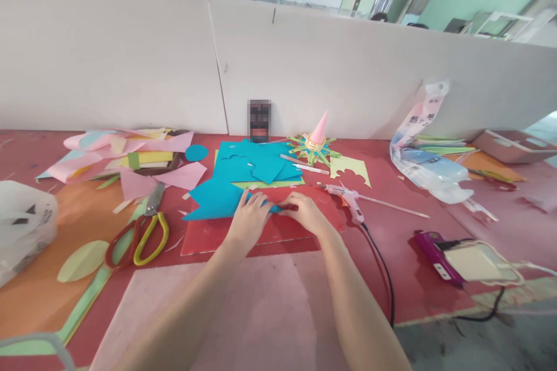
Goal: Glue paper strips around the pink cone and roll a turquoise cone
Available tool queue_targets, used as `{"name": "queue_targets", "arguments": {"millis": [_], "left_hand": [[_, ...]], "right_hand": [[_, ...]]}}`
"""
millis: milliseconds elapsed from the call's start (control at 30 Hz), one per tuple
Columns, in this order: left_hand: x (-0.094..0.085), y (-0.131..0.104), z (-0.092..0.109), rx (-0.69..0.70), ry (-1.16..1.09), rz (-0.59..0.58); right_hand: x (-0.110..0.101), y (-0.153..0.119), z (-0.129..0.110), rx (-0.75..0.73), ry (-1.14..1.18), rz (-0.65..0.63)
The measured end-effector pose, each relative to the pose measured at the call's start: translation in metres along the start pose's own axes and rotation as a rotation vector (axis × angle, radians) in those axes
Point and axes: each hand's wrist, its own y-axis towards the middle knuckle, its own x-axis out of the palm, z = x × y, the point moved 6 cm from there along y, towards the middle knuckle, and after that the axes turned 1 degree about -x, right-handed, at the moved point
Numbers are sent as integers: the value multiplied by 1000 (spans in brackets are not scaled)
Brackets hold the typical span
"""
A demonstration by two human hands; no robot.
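A sheet of blue paper [213, 200] with a jagged left edge lies over a red board [209, 237]. My left hand [250, 217] rests on its right part, the fingers bent over it and closed on it. At the narrow, seemingly rolled right end of the sheet, my right hand [302, 211] pinches with thumb and fingers. Just behind are more blue sheets [237, 162] with cut-out curves, a white pen [311, 169] and a pink paper cone [319, 129] on a green-and-yellow spiky base. Right of my right hand lies a pink glue gun [348, 200].
Red-and-yellow-handled scissors [150, 220] and a heap of paper scraps [126, 153] lie left. On the right are a plastic bag [430, 168], a purple power strip [439, 258] and a pinkish box [517, 145]. A black cord [385, 266] trails frontward. A white partition [348, 69] stands behind.
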Motion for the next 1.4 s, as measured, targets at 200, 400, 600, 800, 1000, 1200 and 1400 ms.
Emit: {"name": "queue_targets", "arguments": {"millis": [200, 400, 600, 800, 1000, 1200, 1400], "left_hand": [[2, 1, 5, 5, 44, -6], [2, -1, 5, 14, 43, 0], [2, -1, 5, 32, 38, 17], [2, 0, 4, 32, 44, 12], [3, -1, 4, 26, 41, -1], [3, 7, 5, 89, 93, -33], [0, 21, 1, 199, 152, -215]], "right_hand": [[1, 1, 2, -1, 3, 8], [1, 0, 1, 11, 1, 6], [0, 0, 0, 24, -12, -4], [-2, -1, -8, 0, -34, -22], [-2, -2, -10, -2, -43, -38], [-1, -1, -5, -1, -51, -20], [-4, 1, -7, 60, 124, 22]]}}
